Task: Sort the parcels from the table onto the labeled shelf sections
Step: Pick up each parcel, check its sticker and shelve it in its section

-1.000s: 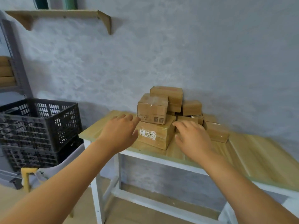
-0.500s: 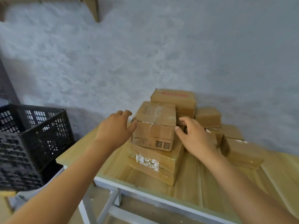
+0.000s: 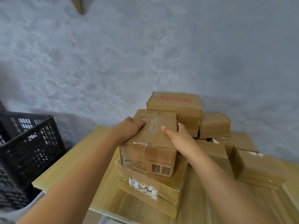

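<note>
A pile of brown cardboard parcels sits on the wooden table against the grey wall. The front top parcel, with printed symbols and codes on its near face, rests on a flatter parcel with a torn white label. My left hand grips the top parcel's left side, thumb on its lid. My right hand grips its right side, thumb lying across the lid. Behind stands a parcel with red lettering. The shelf sections are out of view.
Black plastic crates are stacked left of the table. More parcels lie to the right: a small one by the wall and a long low one. A wooden wall bracket shows at the top.
Both hands have closed in from beside the top parcel and now grip its two sides. The view has come closer and tilted down over the pile.
</note>
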The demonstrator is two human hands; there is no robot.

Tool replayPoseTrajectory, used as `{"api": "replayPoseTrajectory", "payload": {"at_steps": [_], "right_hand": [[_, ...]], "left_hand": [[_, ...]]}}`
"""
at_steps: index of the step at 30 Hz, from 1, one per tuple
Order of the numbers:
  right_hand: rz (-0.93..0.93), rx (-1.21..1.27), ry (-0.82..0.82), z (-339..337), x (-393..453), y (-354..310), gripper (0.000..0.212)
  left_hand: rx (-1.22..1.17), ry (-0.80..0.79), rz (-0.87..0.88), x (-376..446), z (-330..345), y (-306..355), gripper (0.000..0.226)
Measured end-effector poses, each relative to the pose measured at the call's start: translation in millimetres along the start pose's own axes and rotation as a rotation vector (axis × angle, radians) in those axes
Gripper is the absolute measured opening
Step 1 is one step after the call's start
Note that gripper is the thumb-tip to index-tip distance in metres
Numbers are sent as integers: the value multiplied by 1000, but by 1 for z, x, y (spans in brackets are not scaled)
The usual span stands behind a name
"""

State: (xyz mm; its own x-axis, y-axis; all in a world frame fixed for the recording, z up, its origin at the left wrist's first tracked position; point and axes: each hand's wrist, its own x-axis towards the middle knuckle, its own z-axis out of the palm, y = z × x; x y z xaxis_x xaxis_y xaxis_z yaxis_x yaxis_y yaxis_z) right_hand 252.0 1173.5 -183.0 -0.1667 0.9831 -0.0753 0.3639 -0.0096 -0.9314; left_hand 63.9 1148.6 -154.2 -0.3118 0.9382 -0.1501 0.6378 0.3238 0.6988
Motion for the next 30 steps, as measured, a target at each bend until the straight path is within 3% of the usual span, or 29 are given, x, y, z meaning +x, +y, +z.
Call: {"api": "replayPoseTrajectory", "payload": {"at_steps": [4,12,16,20,22,25,29,30], "right_hand": [[13,8,-1,0,-1,2,61],[127,14,-40,1,-4,3,63],[139,99,-20,4,-9,3,64],[159,292,-69,7,-25,-3,49],[139,320,-55,6,-33,-3,66],[116,333,-23,2,-43,-7,106],[-8,263,97,-8,-57,-32,82],[-62,228,144,-11,-59,-39,85]], "left_hand": [[-49,-14,6,1,1,-4,69],[-165,-16,48,2,1,-12,67],[-206,-13,72,-2,0,-16,60],[-340,2,141,-12,0,-23,47],[-404,26,191,-21,-1,-26,46],[-461,21,268,-32,-4,-29,48],[-508,-32,310,-40,-8,-32,59],[-527,-22,311,-42,-10,-30,63]]}}
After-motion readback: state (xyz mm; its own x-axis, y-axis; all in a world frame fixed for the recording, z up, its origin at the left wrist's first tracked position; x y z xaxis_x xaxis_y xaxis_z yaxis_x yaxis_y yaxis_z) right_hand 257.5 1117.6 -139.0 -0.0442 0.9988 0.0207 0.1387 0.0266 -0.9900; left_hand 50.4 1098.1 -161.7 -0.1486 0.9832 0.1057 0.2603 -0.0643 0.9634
